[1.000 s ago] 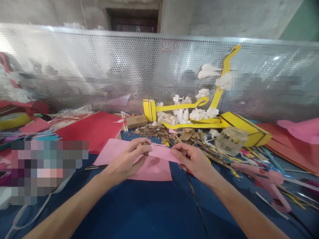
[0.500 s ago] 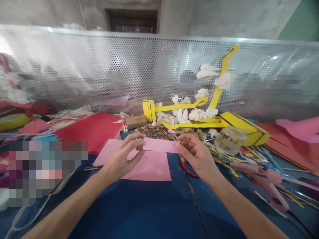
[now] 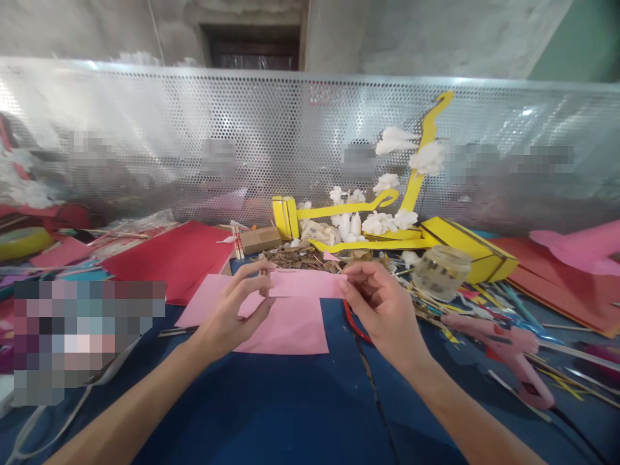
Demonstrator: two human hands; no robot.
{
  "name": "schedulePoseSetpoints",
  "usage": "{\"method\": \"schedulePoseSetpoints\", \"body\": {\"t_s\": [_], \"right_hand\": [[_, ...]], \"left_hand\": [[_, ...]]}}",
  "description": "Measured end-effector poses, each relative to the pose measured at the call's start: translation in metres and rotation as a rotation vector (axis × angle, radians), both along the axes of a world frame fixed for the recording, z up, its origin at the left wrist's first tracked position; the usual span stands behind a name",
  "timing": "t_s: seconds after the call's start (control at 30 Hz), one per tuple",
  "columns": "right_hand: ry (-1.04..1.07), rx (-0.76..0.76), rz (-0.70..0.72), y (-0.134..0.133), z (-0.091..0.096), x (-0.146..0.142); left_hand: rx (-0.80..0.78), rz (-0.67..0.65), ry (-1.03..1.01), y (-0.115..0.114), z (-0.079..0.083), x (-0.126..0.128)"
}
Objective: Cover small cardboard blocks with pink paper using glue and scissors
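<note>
— Head view: look of the strip [image 3: 306, 285]?
— Pale pink, flat, narrow, with straight long edges.
— Pointing which way?
— Crosswise, long axis left to right, nearly level.
— Whereabouts and grip?
— Between left hand [image 3: 233, 313] and right hand [image 3: 386, 302], partly overlapping the pink sheet [image 3: 290, 330]. Clamped at the right end by thumb and finger; at the left, near curled fingers, impossible to tell if pinched.

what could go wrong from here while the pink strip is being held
The strip may crease or tear if the right hand, pinching its end, pulls hard. That hand might also catch the red loop close beside it. The left hand could nudge the dark tool lying by its wrist.
</note>
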State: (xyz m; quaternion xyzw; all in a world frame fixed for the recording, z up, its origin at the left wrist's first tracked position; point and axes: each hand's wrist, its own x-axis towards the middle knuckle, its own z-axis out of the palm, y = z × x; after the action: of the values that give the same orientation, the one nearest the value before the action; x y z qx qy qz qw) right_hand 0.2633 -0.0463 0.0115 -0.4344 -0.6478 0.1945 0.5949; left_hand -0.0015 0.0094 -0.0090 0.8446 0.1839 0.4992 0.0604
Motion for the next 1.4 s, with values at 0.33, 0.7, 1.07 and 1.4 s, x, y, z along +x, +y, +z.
{"method": "schedulePoseSetpoints", "body": {"t_s": [0.33,0.7,1.07,1.4], "right_hand": [[-0.104,0.009,-0.077,-0.0031,0.0005,-0.0018],[-0.158,-0.005,-0.136,-0.0035,-0.0010,-0.0026],[-0.189,0.005,-0.143,-0.0040,-0.0013,-0.0025],[-0.178,0.001,-0.152,-0.0029,-0.0011,-0.0006]], "left_hand": [[0.065,0.023,0.010,-0.0005,0.0005,0.0000],[0.112,0.022,0.026,-0.0038,0.0034,0.0018],[0.113,0.033,0.031,-0.0070,0.0066,0.0025],[0.083,0.039,-0.016,-0.0049,0.0041,0.0017]]}}
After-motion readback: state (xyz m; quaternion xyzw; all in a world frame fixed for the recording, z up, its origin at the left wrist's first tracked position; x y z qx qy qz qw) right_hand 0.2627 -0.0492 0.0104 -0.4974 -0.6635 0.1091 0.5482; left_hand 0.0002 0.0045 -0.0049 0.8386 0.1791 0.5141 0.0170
